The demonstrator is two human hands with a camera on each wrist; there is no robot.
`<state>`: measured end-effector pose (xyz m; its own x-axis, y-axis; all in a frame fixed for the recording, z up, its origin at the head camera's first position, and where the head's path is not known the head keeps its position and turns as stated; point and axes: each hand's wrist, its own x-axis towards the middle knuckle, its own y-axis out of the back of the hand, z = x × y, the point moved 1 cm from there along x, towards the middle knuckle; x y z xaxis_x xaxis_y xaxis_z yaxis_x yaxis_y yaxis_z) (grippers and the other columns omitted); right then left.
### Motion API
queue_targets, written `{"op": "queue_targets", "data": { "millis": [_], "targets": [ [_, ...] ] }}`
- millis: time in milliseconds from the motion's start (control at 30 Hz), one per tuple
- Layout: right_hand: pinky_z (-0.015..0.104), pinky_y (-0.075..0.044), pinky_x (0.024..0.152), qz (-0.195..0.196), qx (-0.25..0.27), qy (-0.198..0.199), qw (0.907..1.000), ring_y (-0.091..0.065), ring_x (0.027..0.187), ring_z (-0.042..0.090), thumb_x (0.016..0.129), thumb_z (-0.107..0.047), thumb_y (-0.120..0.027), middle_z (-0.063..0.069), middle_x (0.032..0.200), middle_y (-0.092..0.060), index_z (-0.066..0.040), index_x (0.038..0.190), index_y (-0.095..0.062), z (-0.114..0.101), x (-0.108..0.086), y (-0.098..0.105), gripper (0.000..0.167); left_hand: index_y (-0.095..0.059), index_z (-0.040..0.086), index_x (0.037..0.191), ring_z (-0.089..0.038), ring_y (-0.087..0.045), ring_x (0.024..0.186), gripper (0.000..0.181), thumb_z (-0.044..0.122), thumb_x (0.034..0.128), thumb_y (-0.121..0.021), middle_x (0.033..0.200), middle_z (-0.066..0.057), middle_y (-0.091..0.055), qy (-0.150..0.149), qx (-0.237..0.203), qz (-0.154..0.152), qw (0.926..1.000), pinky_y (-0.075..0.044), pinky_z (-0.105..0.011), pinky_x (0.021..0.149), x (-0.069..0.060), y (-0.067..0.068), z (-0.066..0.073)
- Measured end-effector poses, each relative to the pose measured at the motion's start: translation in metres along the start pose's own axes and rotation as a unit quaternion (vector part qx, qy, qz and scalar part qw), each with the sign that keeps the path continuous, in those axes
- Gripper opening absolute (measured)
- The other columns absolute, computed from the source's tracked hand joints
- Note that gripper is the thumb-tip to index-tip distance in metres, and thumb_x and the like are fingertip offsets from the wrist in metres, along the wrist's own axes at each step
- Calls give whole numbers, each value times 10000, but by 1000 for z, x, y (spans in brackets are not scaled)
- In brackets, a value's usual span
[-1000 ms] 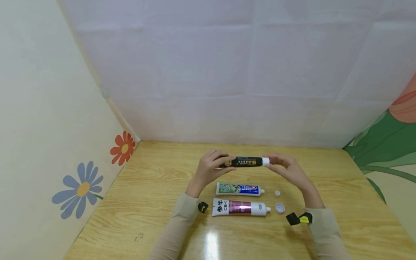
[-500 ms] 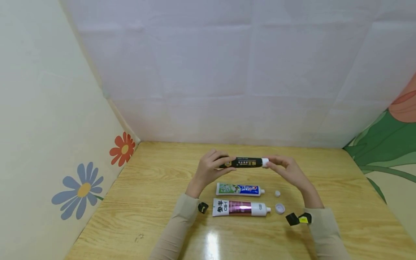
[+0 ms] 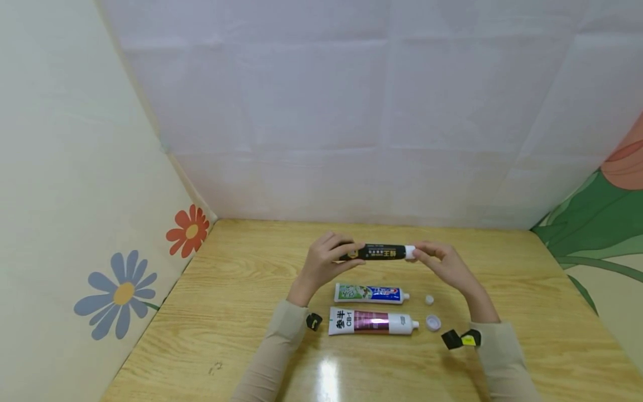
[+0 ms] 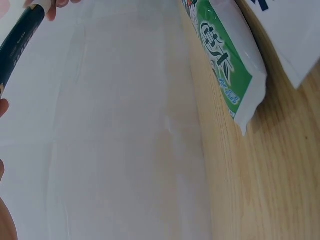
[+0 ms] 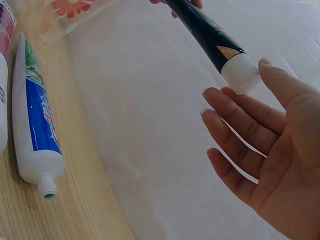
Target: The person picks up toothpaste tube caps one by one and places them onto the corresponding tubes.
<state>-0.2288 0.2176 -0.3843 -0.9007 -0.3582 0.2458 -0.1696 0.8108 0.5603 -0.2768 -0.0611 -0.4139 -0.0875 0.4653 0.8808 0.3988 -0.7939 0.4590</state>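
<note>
Toothpaste in a black tube (image 3: pixel 384 252) is held level above the wooden table (image 3: pixel 241 285), its white cap (image 3: pixel 410 253) at the end on the person's right. The left hand (image 3: pixel 324 258) grips the other end, thumb along the near side and fingers over the far side; the left wrist view catches only bits of that hand at its edge. The right hand (image 3: pixel 449 268) pinches the cap between thumb and forefinger, and the right wrist view shows its other fingers spread loosely below. The cap sits against the tube's end; whether it is tight cannot be told. On the table, nearer the person than the black tube, lies a blue and green tube (image 3: pixel 369 293), and just beside it a larger pink and white tube (image 3: pixel 372 322), the two roughly parallel with their nozzles showing and pointing right. A small white cap (image 3: pixel 429 300) lies a little past the first nozzle, and a wider white cap (image 3: pixel 433 322) past the second. A pale sheet (image 3: pixel 321 123) hangs behind the table, and a blue flower (image 3: pixel 123 293) and a red flower (image 3: pixel 191 231) decorate the left wall (image 3: pixel 60 167).
</note>
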Motion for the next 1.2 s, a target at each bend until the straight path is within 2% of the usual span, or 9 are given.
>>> {"op": "queue_targets", "data": {
  "millis": [167,300,400,467,567,767,933,1033,1200],
  "targets": [
    [545,-452,870,11,26,18,10000,-600,960,323,970,-176,-485,143,986,-670,-20,1140,-620,22,3,-2,267,-698,144,1079,-109,-530,710,441,299,681,-804,902,-17,-664,9,-4,1,10000,-415,-200,613,0,1,0],
    [444,-483,857,-10,55,28,10000,-597,986,284,961,-224,-507,92,1090,-649,-89,1260,-560,34,5,-3,333,-698,143,1079,-107,-527,707,441,299,681,-803,901,-16,-664,3,4,5,10000,-411,-198,609,0,1,0],
    [339,-498,825,-43,113,82,9999,-588,998,209,940,-247,-547,47,1149,-619,-128,1298,-529,34,4,-3,378,-698,142,1079,-108,-526,708,457,287,661,-816,901,-16,-663,-3,2,12,10000,-411,-197,610,1,2,0],
    [311,-501,812,-58,166,155,9997,-578,996,167,923,-236,-577,40,1151,-609,-138,1295,-527,32,4,-2,388,-699,141,1075,-108,-528,709,464,279,649,-823,900,-16,-664,-1,-11,19,10000,-413,-196,611,1,2,1],
    [329,-500,810,-89,296,223,9993,-571,992,163,904,-204,-606,42,1149,-595,-133,1288,-520,31,3,-3,400,-701,141,1071,-107,-528,709,468,274,641,-828,898,-16,-665,8,-13,23,10000,-414,-195,612,1,2,1],
    [360,-493,822,-96,455,287,9985,-561,1019,263,877,-165,-641,55,1196,-566,-124,1290,-502,31,3,-3,437,-702,141,1066,-109,-531,712,459,278,646,-825,897,-16,-666,1,14,30,10000,-417,-197,614,1,2,0],
    [350,-482,851,-57,398,449,9982,-562,1007,178,874,-137,-642,34,1232,-549,-153,1277,-512,31,3,-3,423,-702,140,1066,-108,-527,713,456,280,648,-823,903,-17,-666,4,-6,21,10000,-415,-194,613,1,3,1],
    [325,-478,859,-32,352,499,9981,-556,999,117,877,-128,-636,29,1241,-546,-135,1273,-515,30,3,-3,414,-702,141,1066,-108,-525,713,467,269,636,-831,905,-15,-665,3,-8,13,10000,-414,-194,612,1,3,1],
    [280,-449,892,18,272,503,9984,-552,1005,94,882,-139,-631,17,1225,-561,-113,1247,-537,29,4,-3,378,-702,139,1065,-107,-523,714,479,258,621,-838,909,-14,-665,-3,-2,11,10000,-410,-193,611,1,3,1]
  ]
}}
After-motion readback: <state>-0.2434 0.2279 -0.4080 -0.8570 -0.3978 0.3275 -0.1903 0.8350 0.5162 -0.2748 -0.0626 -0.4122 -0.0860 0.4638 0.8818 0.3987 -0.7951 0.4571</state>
